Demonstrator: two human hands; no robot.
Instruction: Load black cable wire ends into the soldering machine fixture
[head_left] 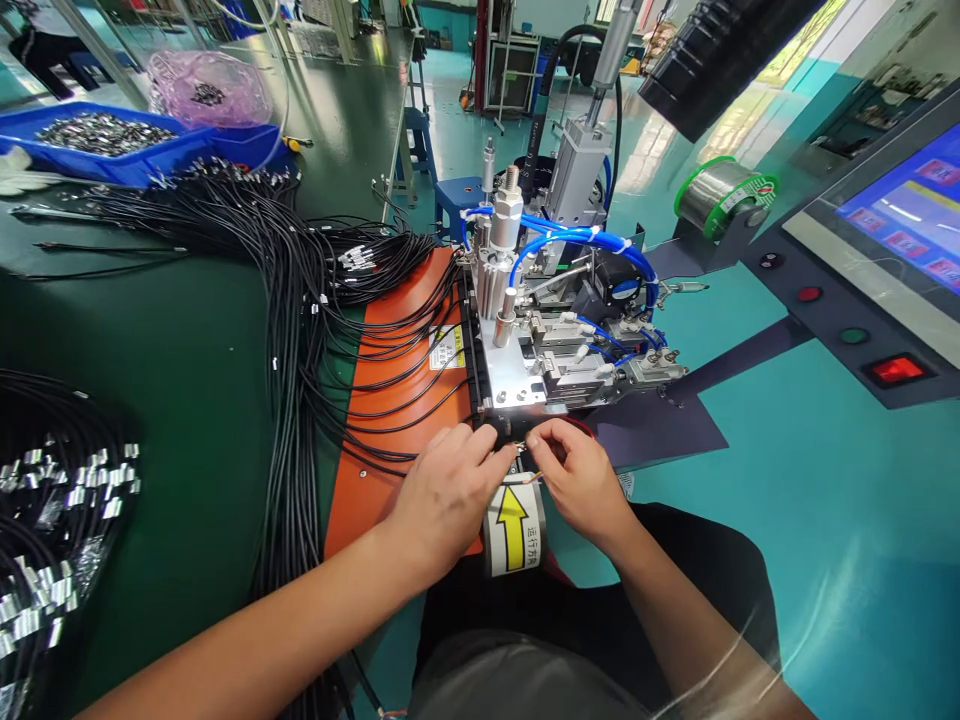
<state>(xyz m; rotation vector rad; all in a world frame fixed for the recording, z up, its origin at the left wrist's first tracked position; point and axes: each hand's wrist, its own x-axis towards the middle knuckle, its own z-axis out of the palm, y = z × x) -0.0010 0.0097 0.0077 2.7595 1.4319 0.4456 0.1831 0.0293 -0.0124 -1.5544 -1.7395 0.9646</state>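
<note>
My left hand point(454, 490) is closed in a pinch at the front of a bench machine point(517, 350), where a black cable point(375, 466) runs in under its fingers. Opposite it, my right hand point(583, 478) pinches thumb against forefinger at thin wires point(534, 478), orange or yellow in colour. The fingertips hide most of the cable end. Just below them is a round guide with a white label and yellow arrow point(513, 525). More black cables lie side by side across an orange plate point(397, 350), their ends along the machine's edge.
A thick bundle of black cables point(281, 330) hangs over the green table point(202, 370). Cables with silvery ends point(71, 490) lie at left. Behind are a blue tray point(45, 140) of small metal parts and a pink bag point(210, 85). A solder spool point(712, 195) and control panel point(862, 270) stand right.
</note>
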